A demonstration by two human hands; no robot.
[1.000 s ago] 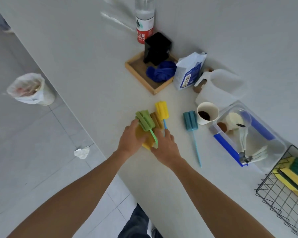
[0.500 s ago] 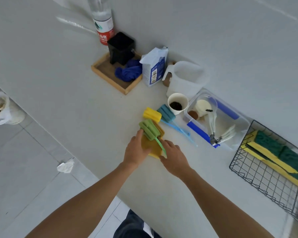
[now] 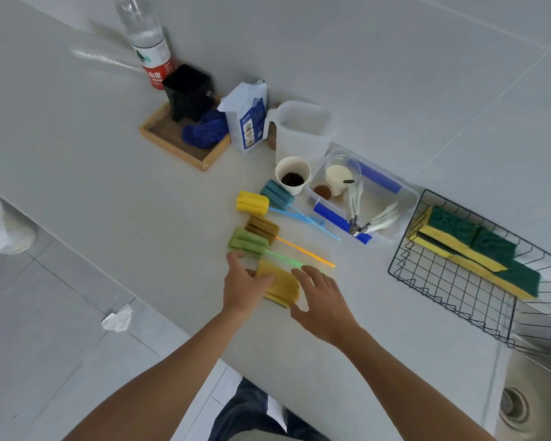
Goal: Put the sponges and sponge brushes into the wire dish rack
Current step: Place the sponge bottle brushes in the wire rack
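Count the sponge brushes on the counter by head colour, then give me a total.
Yellow sponge brush: 1
Teal sponge brush: 1
Brown sponge brush: 1
Green sponge brush: 1
Total: 4

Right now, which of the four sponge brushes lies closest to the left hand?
The green sponge brush: its head sits just beyond the left hand, nearer than the brown sponge brush, yellow sponge brush and teal sponge brush farther back.
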